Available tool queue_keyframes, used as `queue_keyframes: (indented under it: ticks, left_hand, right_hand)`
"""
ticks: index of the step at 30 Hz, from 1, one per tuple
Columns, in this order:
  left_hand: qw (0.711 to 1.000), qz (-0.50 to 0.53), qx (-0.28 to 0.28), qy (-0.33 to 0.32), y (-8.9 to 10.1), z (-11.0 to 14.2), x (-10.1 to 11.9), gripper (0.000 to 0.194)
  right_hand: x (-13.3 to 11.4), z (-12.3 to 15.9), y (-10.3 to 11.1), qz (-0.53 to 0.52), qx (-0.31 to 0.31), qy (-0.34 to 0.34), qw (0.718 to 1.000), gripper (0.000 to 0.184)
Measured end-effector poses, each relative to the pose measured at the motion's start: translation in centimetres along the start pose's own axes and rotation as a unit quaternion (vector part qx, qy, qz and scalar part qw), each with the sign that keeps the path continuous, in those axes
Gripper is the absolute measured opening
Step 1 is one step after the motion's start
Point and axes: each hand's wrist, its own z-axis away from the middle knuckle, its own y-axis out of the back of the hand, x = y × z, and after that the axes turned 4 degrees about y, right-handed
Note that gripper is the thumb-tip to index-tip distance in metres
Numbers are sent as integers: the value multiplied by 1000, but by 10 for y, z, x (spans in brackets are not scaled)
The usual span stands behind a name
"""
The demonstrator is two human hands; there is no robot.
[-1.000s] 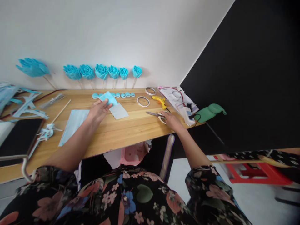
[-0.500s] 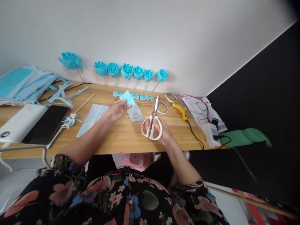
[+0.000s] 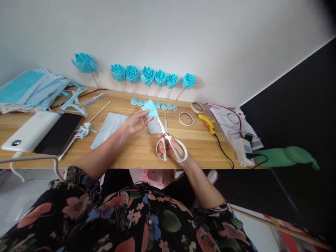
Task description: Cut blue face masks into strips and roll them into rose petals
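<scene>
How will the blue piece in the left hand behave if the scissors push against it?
The blue piece looks thin, so it is probably light and fairly floppy. Its far edge extends past the left hand with no visible backing, so it may bend away from the scissors. Its flat shape makes rolling unlikely.

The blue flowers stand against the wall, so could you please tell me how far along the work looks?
Seven stemmed blue flowers look finished. The left hand holds a blue piece, with open scissors in the right hand beside it. Apparently left to use: the row of small blue rolls, the flat mask and the stacked masks.
</scene>
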Motion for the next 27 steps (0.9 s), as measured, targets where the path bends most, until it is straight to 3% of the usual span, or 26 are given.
queue_keyframes:
  ticks: [8,16,22,27]
  left_hand:
    - [999,-36,-29,11,-2,3,-1,10]
    - [993,-100,-64,7,-7,12,-11,7]
    - [995,-88,-44,-15,-7,9,-10,12]
    - [994,-94,-47,-12,-6,8,-7,12]
  right_hand:
    - [2,-3,2,-11,4,-7,1000,55]
    - [10,-24,2,-49,42,11,998,60]
    - [11,-19,-12,-95,74,4,993,53]
    - [11,-15,-24,-110,106,21,988,59]
